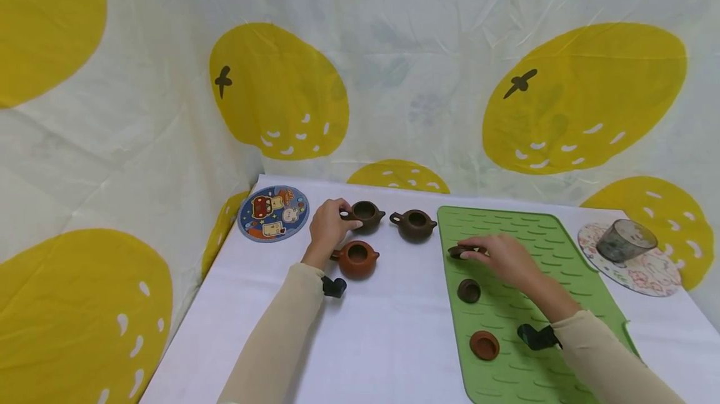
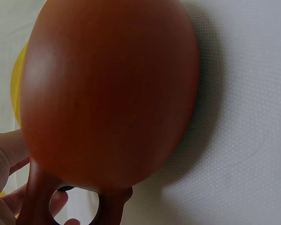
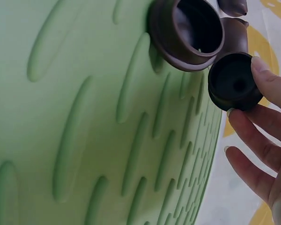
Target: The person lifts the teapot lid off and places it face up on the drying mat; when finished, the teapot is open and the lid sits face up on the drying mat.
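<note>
My left hand [image 1: 328, 230] pinches the handle of a small dark brown teapot [image 1: 368, 219], which has no lid on it. Just nearer to me is a reddish-brown teapot [image 1: 360, 261], also lidless; its body fills much of the left wrist view and hides part of that hand. A second dark teapot [image 1: 415, 229] stands to the right, its top open. Between thumb and fingers, my right hand [image 1: 509, 261] holds a dark teapot lid [image 3: 234, 82], its hollow underside facing the right wrist camera. Another dark lid [image 1: 469, 291] and a reddish lid [image 1: 484, 345] lie on the green mat [image 1: 540, 304].
A round blue mat with cartoon pictures [image 1: 274, 214] lies at the table's back left. To the right of the green mat, a grey translucent cup [image 1: 626, 241] sits on a round floral mat [image 1: 647, 279]. A lemon-patterned curtain [image 1: 416, 79] hangs behind the white table [image 1: 394, 341].
</note>
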Tool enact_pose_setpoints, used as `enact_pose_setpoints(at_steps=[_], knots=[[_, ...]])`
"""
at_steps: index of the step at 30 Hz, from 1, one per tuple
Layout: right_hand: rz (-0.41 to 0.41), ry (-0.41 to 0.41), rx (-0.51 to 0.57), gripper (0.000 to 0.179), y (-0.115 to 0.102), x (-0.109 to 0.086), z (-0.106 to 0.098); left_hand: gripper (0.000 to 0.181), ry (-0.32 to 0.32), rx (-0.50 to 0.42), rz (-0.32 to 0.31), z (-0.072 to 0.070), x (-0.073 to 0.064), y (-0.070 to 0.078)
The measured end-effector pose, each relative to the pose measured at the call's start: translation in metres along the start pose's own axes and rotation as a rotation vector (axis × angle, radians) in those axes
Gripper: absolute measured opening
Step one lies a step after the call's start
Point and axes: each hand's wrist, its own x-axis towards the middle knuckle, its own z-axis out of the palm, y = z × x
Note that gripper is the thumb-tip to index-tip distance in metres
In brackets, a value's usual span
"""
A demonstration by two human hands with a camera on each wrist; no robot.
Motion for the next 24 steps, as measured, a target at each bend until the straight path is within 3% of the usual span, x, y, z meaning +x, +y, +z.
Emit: enact_pose_setpoints(at_steps=[13,24], knots=[[0.006,-0.017,0.025,0.032,0.0025,-0.0047,0.0044,0.036,0.017,-0.003,0.003,-0.0002,-0.0020,-0.0004],[0.018,-0.105,0.068,0.034,-0.0007,-0.0029,-0.0013,0.037,0.013,-0.015,0.008,-0.0014,-0.0019,0.0003]])
